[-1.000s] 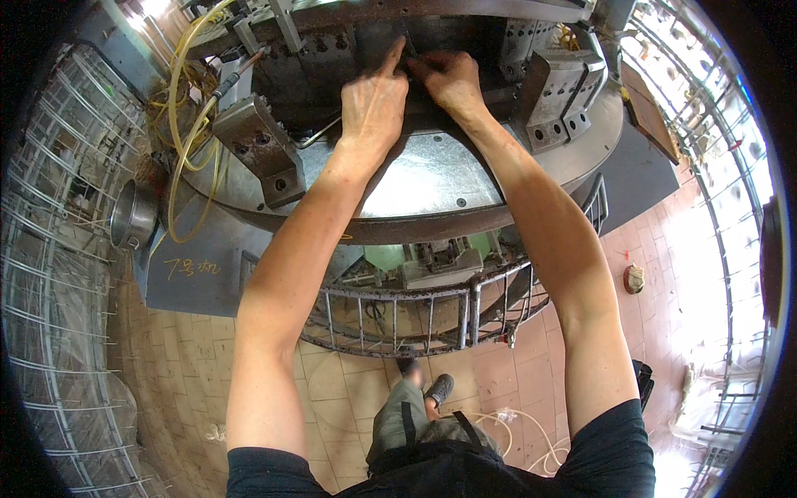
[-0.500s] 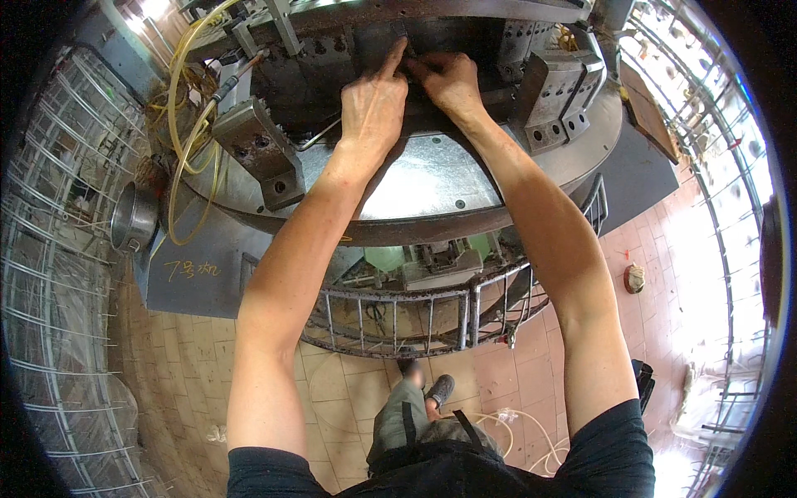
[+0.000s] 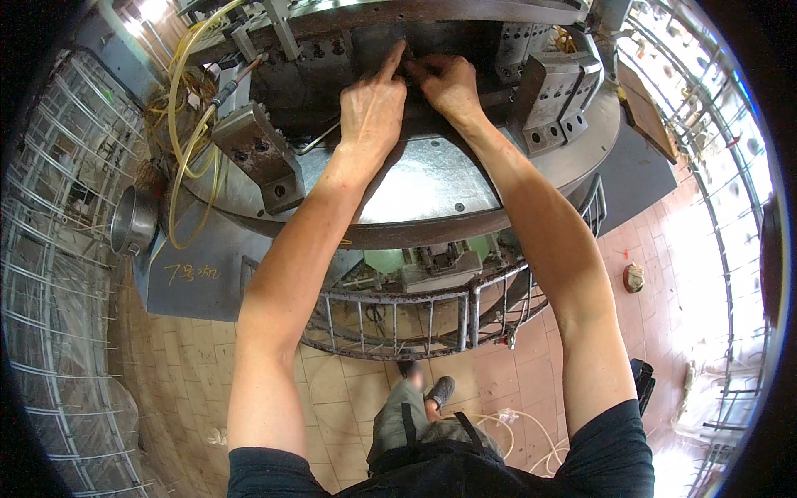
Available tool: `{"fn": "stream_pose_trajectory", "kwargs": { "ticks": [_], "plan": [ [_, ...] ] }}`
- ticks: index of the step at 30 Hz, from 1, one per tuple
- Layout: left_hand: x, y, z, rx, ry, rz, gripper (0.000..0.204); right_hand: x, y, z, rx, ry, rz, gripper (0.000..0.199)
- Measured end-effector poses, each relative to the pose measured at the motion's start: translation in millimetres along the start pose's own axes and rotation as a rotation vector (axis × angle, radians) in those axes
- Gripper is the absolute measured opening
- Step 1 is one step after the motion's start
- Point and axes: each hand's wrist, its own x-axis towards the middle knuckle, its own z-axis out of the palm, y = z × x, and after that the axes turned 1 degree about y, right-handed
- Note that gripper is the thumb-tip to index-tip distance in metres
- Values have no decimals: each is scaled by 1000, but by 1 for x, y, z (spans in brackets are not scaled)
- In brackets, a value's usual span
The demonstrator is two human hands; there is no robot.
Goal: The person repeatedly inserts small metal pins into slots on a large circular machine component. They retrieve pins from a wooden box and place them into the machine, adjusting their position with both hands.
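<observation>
Both my hands reach into the dark recess of a metal machine and meet at an upright dark metal plate (image 3: 374,40). My left hand (image 3: 372,112) has its index finger stretched up against the plate, the other fingers curled under and partly hidden. Close to that fingertip, my right hand (image 3: 451,85) is closed in a pinch; whatever lies between its fingertips is hidden in shadow. Below the hands is a shiny round metal table (image 3: 423,178) with small screws. A thin bent metal rod (image 3: 319,139) lies beside my left wrist.
Steel brackets with bolt holes stand left (image 3: 259,153) and right (image 3: 552,100). Yellowish hoses (image 3: 173,124) hang at the left, above a metal pot (image 3: 133,220). A curved metal railing (image 3: 390,324) runs below the table. Wire racks (image 3: 62,249) line the side.
Hardly anything differs. My left index fingertip sits very slightly lower on the plate, and the view has shifted a little. My right hand keeps its pinch.
</observation>
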Motion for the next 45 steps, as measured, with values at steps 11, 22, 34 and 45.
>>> {"fn": "stream_pose_trajectory", "kwargs": {
  "ticks": [11, 22, 34, 45],
  "plan": [
    [12, 8, -11, 13, -101, -51, 16, 1, 1, 4, -99, 32, -96, 22],
    [42, -27, -45, -11, -538, -57, 52, 0, -12, 14, 15, 22, -15, 19],
    [33, -34, -45, -3, -640, -46, 75, -15, -10, 15, -1, -99, 219, 20],
    [37, -32, -54, -51, -825, -33, 46, -37, -28, 1, -223, -112, 223, 20]
  ]
}}
